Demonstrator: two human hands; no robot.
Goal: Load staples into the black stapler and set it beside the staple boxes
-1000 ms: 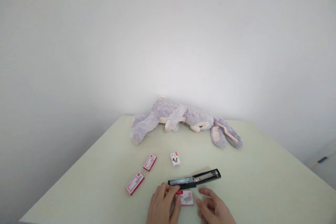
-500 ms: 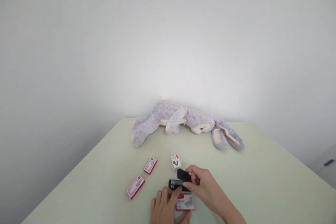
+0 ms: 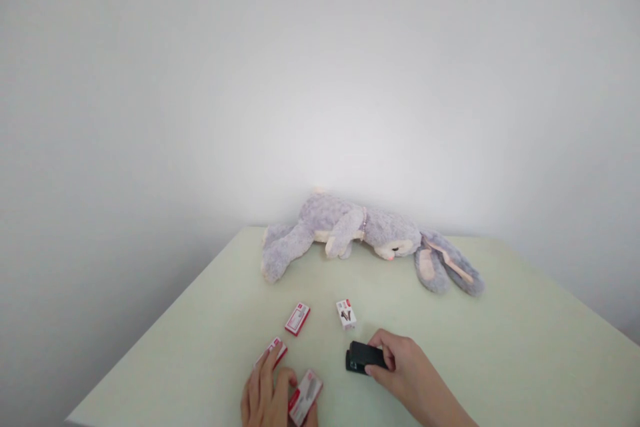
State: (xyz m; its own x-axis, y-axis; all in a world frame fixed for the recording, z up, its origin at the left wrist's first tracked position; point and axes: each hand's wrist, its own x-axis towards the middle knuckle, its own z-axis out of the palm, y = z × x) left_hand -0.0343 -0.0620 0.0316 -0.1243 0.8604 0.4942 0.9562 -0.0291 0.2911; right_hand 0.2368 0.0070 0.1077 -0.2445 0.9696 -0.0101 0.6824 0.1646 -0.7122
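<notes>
A small black stapler lies with its top arm down, gripped at its rear end between the thumb and fingers of my right hand. My left hand has a red-and-white staple box pinched between thumb and forefinger, tilted at an angle. Its other fingers reach over a second staple box, partly covering it; whether they touch it I cannot tell. Just beyond lies a third staple box. A small white box with a dark picture on it sits behind the stapler.
A lilac plush rabbit lies on its side along the back of the pale green table, its long ears toward the right. Behind the table rises a plain white wall.
The stapler's raised top arm has come down, with my right hand still on it. My left hand has moved left, away from the stapler, taking the near staple box along.
</notes>
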